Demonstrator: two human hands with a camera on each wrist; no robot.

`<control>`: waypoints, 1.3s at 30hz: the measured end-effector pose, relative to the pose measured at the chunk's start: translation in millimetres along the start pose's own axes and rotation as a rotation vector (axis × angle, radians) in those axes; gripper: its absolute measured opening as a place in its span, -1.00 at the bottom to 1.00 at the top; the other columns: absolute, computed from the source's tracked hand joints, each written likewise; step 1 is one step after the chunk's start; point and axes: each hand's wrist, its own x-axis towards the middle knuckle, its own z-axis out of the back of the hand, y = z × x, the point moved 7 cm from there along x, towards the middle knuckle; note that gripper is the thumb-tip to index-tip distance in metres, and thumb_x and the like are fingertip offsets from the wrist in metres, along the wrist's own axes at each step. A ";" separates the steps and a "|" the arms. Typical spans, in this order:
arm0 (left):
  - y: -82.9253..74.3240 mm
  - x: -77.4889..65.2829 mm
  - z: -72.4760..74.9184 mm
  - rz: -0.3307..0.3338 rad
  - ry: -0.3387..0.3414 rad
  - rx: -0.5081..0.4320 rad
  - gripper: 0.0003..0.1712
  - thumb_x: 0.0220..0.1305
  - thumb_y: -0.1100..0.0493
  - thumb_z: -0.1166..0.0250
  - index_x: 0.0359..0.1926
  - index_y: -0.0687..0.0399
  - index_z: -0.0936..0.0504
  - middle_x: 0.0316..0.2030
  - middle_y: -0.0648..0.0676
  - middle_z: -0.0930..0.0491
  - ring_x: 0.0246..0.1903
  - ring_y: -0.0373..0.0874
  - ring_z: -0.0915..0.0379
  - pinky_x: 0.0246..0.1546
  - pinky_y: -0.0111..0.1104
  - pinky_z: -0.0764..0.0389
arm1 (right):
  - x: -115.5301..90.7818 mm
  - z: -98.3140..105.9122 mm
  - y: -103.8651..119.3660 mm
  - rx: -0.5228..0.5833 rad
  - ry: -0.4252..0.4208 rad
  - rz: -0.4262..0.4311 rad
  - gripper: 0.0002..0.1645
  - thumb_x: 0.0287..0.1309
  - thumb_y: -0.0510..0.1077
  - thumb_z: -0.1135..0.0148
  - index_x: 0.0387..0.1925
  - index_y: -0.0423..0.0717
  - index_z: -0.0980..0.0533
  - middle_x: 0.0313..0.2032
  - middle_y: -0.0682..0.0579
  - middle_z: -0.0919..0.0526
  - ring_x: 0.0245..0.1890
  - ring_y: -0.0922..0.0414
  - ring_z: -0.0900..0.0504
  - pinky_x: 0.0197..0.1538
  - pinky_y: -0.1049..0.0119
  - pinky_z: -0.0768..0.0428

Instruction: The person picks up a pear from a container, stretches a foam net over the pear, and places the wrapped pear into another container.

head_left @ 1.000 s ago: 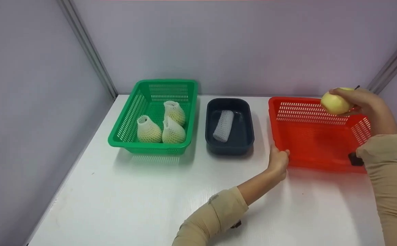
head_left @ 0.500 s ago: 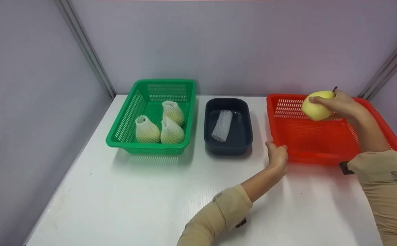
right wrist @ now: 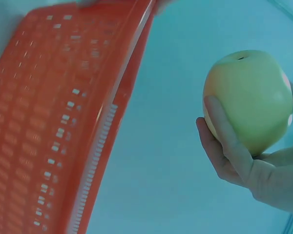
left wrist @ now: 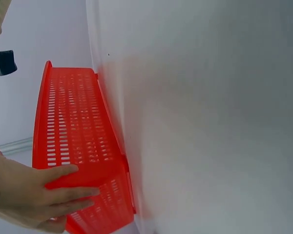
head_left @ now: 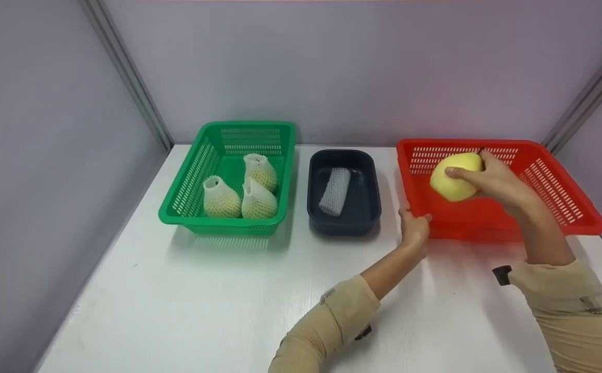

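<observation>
My right hand (head_left: 500, 181) grips a yellow pear (head_left: 453, 178) with a dark stem and holds it above the red basket (head_left: 487, 221). In the right wrist view the pear (right wrist: 249, 102) is clear of the basket's rim, with fingers (right wrist: 227, 131) curled round its side. My left hand (head_left: 414, 228) holds the near left corner of the red basket, thumb on its front and fingers on its left side. In the left wrist view, the fingers (left wrist: 71, 193) lie along the basket's outer wall.
A green basket (head_left: 176, 217) at the left contains three pears (head_left: 222, 199) in white foam nets. Between the baskets stands a dark blue tub (head_left: 344, 228) with a loose white foam net (head_left: 335, 191) inside. Walls enclose the white table (head_left: 202, 311) at the back and sides.
My right hand has carried the pear leftward and lower over the red basket. The basket has shifted slightly left and away, with my left hand still at its corner.
</observation>
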 end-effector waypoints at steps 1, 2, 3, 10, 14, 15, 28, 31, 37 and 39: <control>-0.9 0.9 2.4 0.015 0.013 0.017 -0.58 0.09 0.52 -0.09 -0.01 0.25 -0.27 -0.23 0.12 -0.42 -0.13 0.02 -0.34 0.08 -0.08 -0.24 | -3.1 -3.6 1.7 -0.001 -0.007 0.013 0.05 0.14 0.22 -0.12 0.29 -0.40 0.12 0.12 -0.30 -0.16 0.01 -0.14 -0.27 -0.18 0.39 -0.49; -2.2 1.4 5.6 0.034 0.027 0.038 -0.58 0.09 0.50 -0.12 -0.01 0.24 -0.29 -0.22 0.13 -0.44 -0.13 0.05 -0.36 0.06 -0.09 -0.26 | -6.3 -7.2 3.6 0.000 -0.015 0.024 0.03 0.15 0.22 -0.12 0.29 -0.38 0.11 0.11 -0.30 -0.16 0.02 -0.14 -0.26 -0.15 0.36 -0.47; -5.1 2.1 9.8 0.037 0.040 0.064 -0.59 0.09 0.46 -0.16 -0.01 0.24 -0.32 -0.14 0.14 -0.44 -0.08 0.07 -0.36 0.06 -0.08 -0.27 | -9.5 -11.1 5.5 0.007 -0.022 0.035 0.01 0.15 0.21 -0.13 0.28 -0.37 0.09 0.11 -0.29 -0.17 0.04 -0.15 -0.24 -0.12 0.33 -0.45; -51.6 -0.8 51.4 -0.124 0.212 0.189 -0.66 0.26 0.21 -0.12 0.04 0.24 -0.46 0.03 0.12 -0.43 0.10 -0.01 -0.29 0.12 -0.17 -0.26 | -26.8 -47.1 21.7 0.061 -0.056 0.132 -0.13 0.12 0.12 -0.22 0.21 -0.30 -0.05 0.04 -0.22 -0.28 -0.01 -0.08 -0.30 -0.12 0.35 -0.45; -77.3 -10.7 69.5 -0.204 0.411 0.252 -0.58 0.32 0.06 -0.08 0.08 0.25 -0.45 -0.02 0.05 -0.48 0.03 -0.15 -0.37 0.05 -0.35 -0.36 | -30.7 -73.3 26.3 0.057 -0.055 0.190 -0.15 0.04 0.07 -0.31 0.19 -0.22 -0.10 0.03 -0.19 -0.32 -0.05 -0.08 -0.36 -0.20 0.31 -0.52; -81.6 -13.7 73.8 -0.212 0.464 0.269 -0.56 0.33 0.05 -0.08 0.10 0.25 -0.43 -0.01 0.05 -0.48 0.02 -0.16 -0.38 0.04 -0.36 -0.38 | -31.0 -79.8 26.9 0.050 -0.054 0.207 -0.15 0.02 0.06 -0.33 0.19 -0.21 -0.12 0.03 -0.18 -0.33 -0.07 -0.08 -0.37 -0.21 0.28 -0.53; -87.8 -23.0 124.3 -0.258 0.866 0.474 -0.32 0.15 0.27 -0.29 0.27 0.18 -0.23 0.15 0.05 -0.33 0.12 -0.16 -0.29 0.04 -0.35 -0.38 | -38.2 -143.1 30.6 0.032 -0.037 0.501 -0.15 -0.24 -0.12 -0.53 0.11 -0.23 -0.30 0.03 -0.08 -0.42 -0.09 0.02 -0.42 -0.16 0.12 -0.55; -87.0 -23.3 133.2 -0.277 0.911 0.500 -0.26 0.08 0.33 -0.34 0.27 0.20 -0.23 0.15 0.06 -0.34 0.11 -0.15 -0.31 0.04 -0.34 -0.38 | -39.8 -155.4 26.5 0.030 0.012 0.498 -0.10 -0.28 -0.08 -0.55 0.11 -0.22 -0.29 0.05 -0.06 -0.39 -0.08 0.03 -0.41 -0.09 0.10 -0.51; -84.6 -27.4 145.1 -0.364 0.920 0.662 -0.18 0.00 0.29 -0.41 0.28 0.23 -0.23 0.15 0.07 -0.33 0.10 -0.17 -0.31 0.03 -0.38 -0.38 | -41.8 -172.0 19.4 -0.029 0.071 0.497 -0.06 -0.30 0.06 -0.54 0.13 -0.18 -0.33 0.03 0.02 -0.43 -0.10 0.07 -0.46 -0.02 0.15 -0.49; -83.2 -28.8 148.0 -0.376 0.907 0.726 -0.17 0.00 0.28 -0.42 0.28 0.25 -0.22 0.17 0.09 -0.31 0.12 -0.14 -0.30 0.03 -0.38 -0.37 | -42.4 -176.1 18.2 -0.059 0.083 0.514 -0.05 -0.29 0.11 -0.52 0.15 -0.16 -0.34 0.03 0.04 -0.45 -0.12 0.10 -0.47 -0.05 0.19 -0.50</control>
